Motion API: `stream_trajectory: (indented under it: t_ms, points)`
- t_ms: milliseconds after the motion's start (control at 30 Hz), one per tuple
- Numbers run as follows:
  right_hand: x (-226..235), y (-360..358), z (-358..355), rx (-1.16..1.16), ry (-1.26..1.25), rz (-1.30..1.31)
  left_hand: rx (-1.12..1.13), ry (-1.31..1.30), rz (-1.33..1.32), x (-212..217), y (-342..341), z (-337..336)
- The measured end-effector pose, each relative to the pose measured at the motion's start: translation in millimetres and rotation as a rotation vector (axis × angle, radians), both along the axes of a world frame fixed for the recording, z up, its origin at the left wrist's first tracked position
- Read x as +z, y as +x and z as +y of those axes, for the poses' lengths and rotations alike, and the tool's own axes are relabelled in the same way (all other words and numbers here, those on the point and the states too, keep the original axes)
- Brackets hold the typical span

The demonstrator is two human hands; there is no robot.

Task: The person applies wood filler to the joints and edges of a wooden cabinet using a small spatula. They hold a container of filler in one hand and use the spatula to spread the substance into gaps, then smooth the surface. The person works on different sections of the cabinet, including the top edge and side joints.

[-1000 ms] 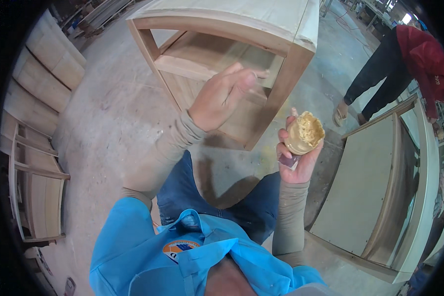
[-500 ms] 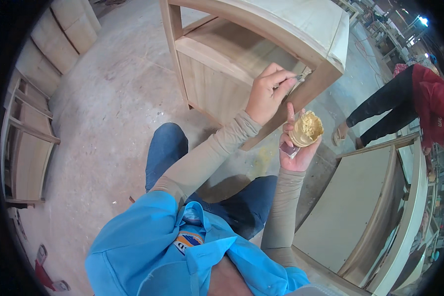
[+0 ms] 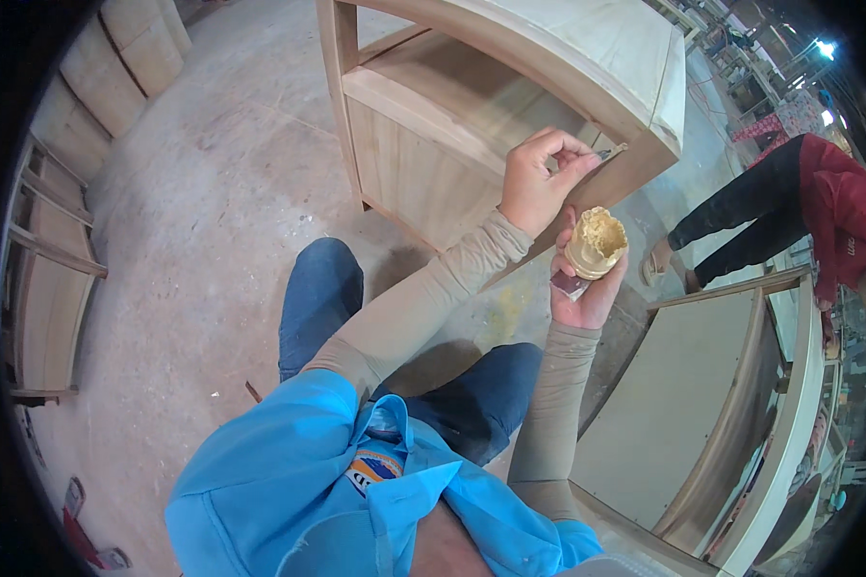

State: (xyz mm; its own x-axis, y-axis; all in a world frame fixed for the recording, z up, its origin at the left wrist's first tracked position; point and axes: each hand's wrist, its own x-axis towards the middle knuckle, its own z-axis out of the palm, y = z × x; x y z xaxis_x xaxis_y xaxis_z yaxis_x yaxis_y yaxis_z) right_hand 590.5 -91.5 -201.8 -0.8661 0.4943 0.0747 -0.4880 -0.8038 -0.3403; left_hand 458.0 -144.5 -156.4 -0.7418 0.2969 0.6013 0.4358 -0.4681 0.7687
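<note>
My left hand (image 3: 547, 178) pinches a small putty knife (image 3: 606, 154), its handle mostly hidden in my fingers. Pale putty sits on the tip, close to the front corner post (image 3: 635, 159) of a bare wooden cabinet (image 3: 409, 159). Whether the tip touches the wood I cannot tell. Below it, my right hand (image 3: 592, 296) holds up a round tub of putty (image 3: 597, 240), fingers wrapped round its side. Yellowish paste coats the tub's rim and inside. A small flat brownish piece (image 3: 570, 286) is held against the tub's lower part.
Another pale wooden furniture piece (image 3: 683, 404) lies at my right. Beyond it a person in a red top (image 3: 842, 207) bends over. More wooden frames (image 3: 58, 279) and panels (image 3: 115, 58) stand at the left. Concrete floor (image 3: 192, 240) spreads between, with my knees near the cabinet.
My left hand has moved slightly right, drawing the putty knife away from the inner edge to the front of the corner post. The tub has tipped more upright in my right hand.
</note>
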Motion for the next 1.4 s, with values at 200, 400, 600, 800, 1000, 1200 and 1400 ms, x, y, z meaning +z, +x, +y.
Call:
stream_trajectory:
  t_ms: [200, 400, 600, 800, 1000, 1200, 1400]
  points:
    - [9, 1, -8, -0.052, -0.010, -0.063, 0.032, -0.046, -0.018, 5, 5, -5]
    - [9, 3, -7, -0.042, 0.012, -0.042, 0.096, 0.003, -0.002, 9, 9, -14]
    - [17, 9, -17, -0.030, -0.036, -0.002, 0.248, 0.002, 0.133, 7, 10, -13]
    - [26, 15, -23, -0.036, -0.050, 0.007, 0.326, 0.005, 0.243, 8, 8, -11]
    - [27, 14, -25, -0.044, -0.042, -0.014, 0.353, 0.001, 0.320, 1, 5, -5]
    - [30, 14, -25, -0.044, -0.024, -0.025, 0.362, 0.012, 0.364, 7, 3, -11]
    - [30, 15, -25, -0.050, -0.024, -0.026, 0.386, -0.016, 0.450, 6, 1, -8]
